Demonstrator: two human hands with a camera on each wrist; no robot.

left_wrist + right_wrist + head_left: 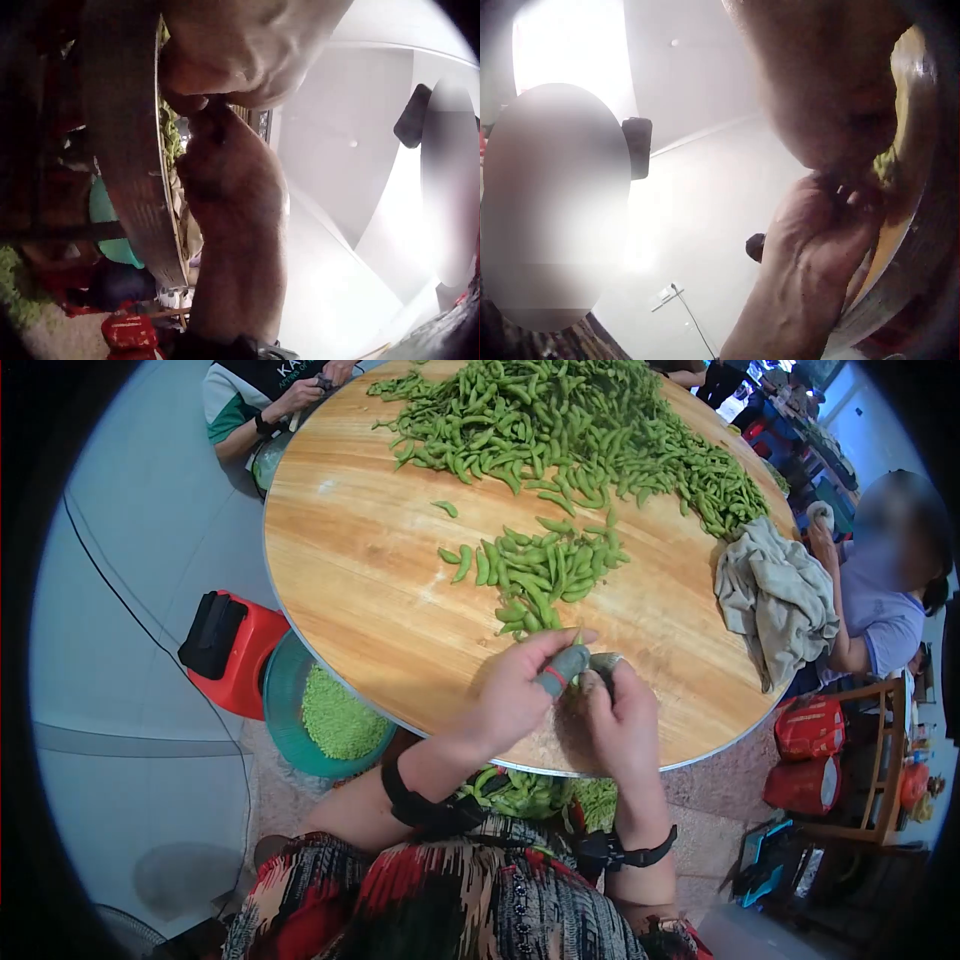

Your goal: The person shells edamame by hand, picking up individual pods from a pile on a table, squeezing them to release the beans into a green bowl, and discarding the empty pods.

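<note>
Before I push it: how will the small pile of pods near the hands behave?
The small pile of pods would probably spread, lying loose. It may slide on the smooth-looking tabletop; curved shapes likely roll poorly.

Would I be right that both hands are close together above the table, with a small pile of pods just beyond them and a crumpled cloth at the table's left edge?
Not left: the head view shows the crumpled cloth at the table's right edge; the left hand, right hand and small pod pile are as stated.
</note>
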